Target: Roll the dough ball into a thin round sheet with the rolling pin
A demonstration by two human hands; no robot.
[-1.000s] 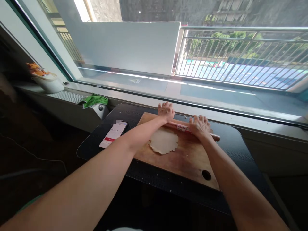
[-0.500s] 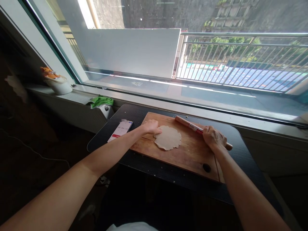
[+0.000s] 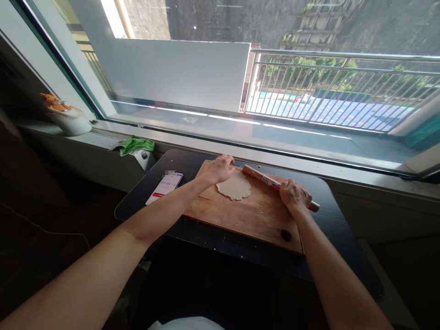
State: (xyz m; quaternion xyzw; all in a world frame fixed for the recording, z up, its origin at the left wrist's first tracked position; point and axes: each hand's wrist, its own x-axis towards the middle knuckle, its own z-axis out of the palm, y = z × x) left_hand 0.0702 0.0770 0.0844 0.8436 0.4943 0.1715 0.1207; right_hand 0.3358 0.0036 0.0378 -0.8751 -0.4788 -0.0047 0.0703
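Observation:
A flat, pale sheet of rolled dough [image 3: 234, 187], rough-edged and roundish, lies on the wooden cutting board [image 3: 240, 220]. Over its far left edge is my left hand [image 3: 217, 169], fingers loosely curved and thumb a little apart. Part of the dough is hidden behind that hand, and whether the fingertips touch it is hard to make out. My right hand [image 3: 296, 195] is wrapped round the near right part of a wooden rolling pin [image 3: 256, 173], which rests slantwise on the right side of the board.
A phone [image 3: 164, 188] showing a running timer lies left of the board on the dark table [image 3: 137, 201]. Small crumbs dot the table's near side. Beyond stand a window ledge, a green cloth [image 3: 137, 145] and a white pot [image 3: 70, 120].
My left hand has shifted away and to the right from the dough's left edge, its fingers loosening. The dough sits slightly farther back on the board. My right hand still holds the pin.

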